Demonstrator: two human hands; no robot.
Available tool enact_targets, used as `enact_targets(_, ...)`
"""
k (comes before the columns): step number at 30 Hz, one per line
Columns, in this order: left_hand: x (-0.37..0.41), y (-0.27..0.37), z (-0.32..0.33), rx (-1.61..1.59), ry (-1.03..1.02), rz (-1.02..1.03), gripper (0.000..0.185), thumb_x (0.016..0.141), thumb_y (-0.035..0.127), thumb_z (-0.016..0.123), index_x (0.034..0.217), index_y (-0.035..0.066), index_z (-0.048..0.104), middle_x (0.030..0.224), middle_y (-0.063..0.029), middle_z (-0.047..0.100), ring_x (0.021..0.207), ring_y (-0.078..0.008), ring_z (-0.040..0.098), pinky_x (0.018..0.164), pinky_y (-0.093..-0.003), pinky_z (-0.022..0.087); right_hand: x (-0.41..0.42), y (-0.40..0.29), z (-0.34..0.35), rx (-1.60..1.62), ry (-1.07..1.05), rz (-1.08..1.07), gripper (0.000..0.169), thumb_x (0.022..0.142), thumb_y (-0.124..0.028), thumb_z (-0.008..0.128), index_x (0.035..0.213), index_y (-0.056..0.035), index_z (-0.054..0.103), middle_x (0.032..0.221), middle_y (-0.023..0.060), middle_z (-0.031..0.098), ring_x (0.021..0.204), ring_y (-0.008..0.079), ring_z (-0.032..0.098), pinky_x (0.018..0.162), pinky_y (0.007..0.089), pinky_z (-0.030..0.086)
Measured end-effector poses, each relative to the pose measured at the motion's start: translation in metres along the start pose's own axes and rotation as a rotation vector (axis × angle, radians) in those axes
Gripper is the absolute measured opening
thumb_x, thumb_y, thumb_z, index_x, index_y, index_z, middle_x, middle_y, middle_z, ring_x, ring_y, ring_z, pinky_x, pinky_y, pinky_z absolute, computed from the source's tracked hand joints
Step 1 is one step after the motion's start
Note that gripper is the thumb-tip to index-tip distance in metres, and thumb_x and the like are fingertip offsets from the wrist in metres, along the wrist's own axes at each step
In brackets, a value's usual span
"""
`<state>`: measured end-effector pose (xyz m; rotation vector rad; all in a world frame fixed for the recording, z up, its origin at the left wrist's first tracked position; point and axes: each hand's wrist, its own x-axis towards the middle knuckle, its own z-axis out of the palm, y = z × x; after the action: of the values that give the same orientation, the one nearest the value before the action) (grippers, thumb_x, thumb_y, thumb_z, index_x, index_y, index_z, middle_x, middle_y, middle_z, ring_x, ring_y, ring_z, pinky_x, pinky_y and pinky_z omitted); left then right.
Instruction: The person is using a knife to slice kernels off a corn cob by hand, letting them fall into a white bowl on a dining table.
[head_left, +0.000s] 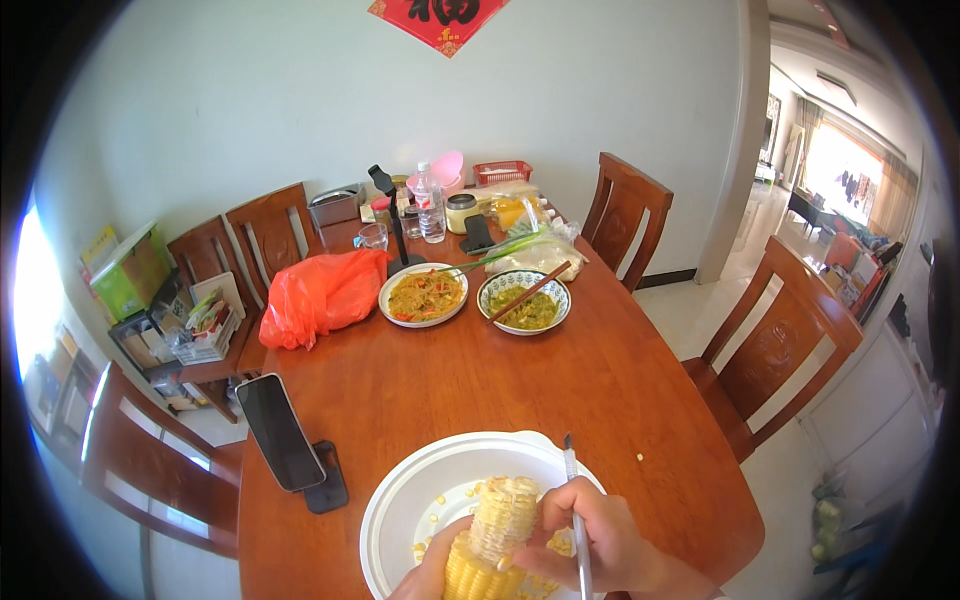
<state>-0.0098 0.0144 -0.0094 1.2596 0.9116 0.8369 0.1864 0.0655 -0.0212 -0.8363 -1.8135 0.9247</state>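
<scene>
My left hand (435, 566) grips a corn cob (487, 574) over a white plastic basin (397, 480). The cob's upper part is stripped of kernels, while full yellow rows cover the lower part. In my right hand (611, 536) is a slim silver-handled tool (579, 540) with a small dark tip, pointing up and away. The thumb and fingers of that hand are against the cob, beside a loose kernel at its side. Loose corn kernels (559, 544) lie in the basin, partly hidden by my hands and the cob.
A phone (281, 431) leans on a black stand at the left. Farther back are a red plastic bag (326, 296), a noodle plate (424, 296), and a patterned bowl (559, 311) with chopsticks (529, 292) across it. Bottles and jars stand behind; wooden chairs (772, 345) surround the table.
</scene>
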Motion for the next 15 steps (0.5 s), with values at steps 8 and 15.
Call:
enact_targets(8, -0.009, -0.023, 0.002, -0.082, 0.070, 0.101, 0.082, 0.080, 0.027, 0.064, 0.141, -0.001, 0.016, 0.138, -0.0147, 0.032, 0.129, -0.0230, 0.031, 0.104, -0.0359, 0.027, -0.002, 0.001, 0.002, 0.160, -0.065, 0.120, 0.036, 0.072, -0.019, 0.076, 0.086, -0.0057, 0.046, 0.078, 0.0080, 0.061, 0.067, 0.0149, 0.060, 0.062, 0.0256, 0.047)
enact_targets(15, -0.022, -0.055, -0.010, -0.196, 0.086, 0.031, 0.079, 0.076, 0.032, 0.071, 0.135, -0.002, 0.030, 0.129, -0.0108, 0.046, 0.117, -0.0195, 0.044, 0.099, -0.0333, 0.035, -0.001, 0.008, 0.008, 0.195, -0.135, 0.023, 0.040, 0.072, -0.022, 0.078, 0.088, -0.0063, 0.045, 0.081, 0.0083, 0.060, 0.078, 0.0193, 0.060, 0.072, 0.0290, 0.046)
